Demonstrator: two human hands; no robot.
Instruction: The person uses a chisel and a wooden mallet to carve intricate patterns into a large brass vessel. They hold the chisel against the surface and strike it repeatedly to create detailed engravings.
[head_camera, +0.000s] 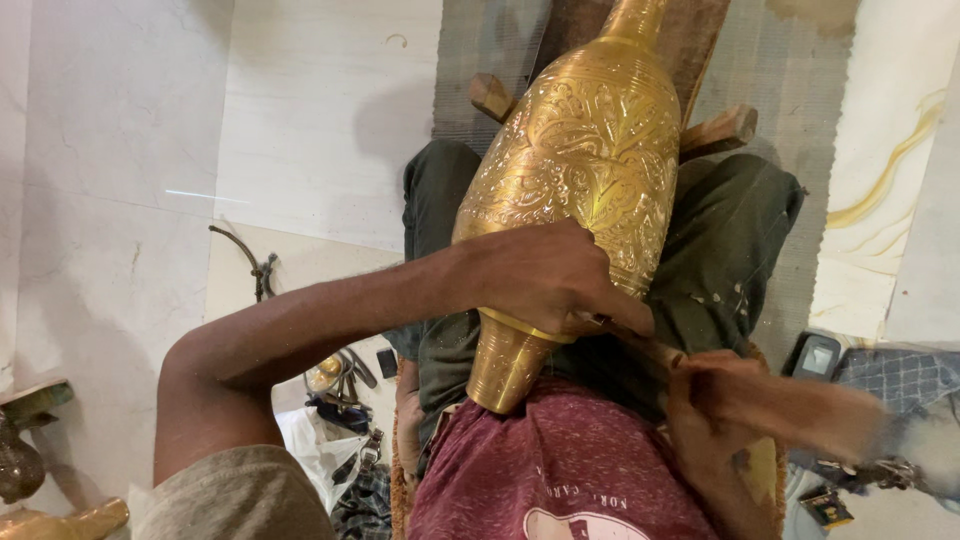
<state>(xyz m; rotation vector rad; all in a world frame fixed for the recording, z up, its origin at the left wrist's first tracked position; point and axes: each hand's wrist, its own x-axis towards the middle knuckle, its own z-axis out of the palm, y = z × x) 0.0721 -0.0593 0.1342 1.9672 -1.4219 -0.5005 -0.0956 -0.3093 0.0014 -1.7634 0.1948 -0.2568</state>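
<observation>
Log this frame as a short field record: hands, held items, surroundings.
left hand: pressed on the brass vase, pinching a thin tool against it
right hand: motion-blurred, gripping a wooden handle
vase: engraved, lying across the lap, neck pointing away
support: wooden pegs under the vase
floor left: metal tools
floor right: phone

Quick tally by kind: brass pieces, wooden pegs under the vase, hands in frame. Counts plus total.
Engraved brass vase, across the lap, left hand on it: 1
Other brass pieces, bottom left corner and by the floor tools: 2
Wooden pegs: 2
Hands, counting the blurred right hand: 2
Total: 7
</observation>
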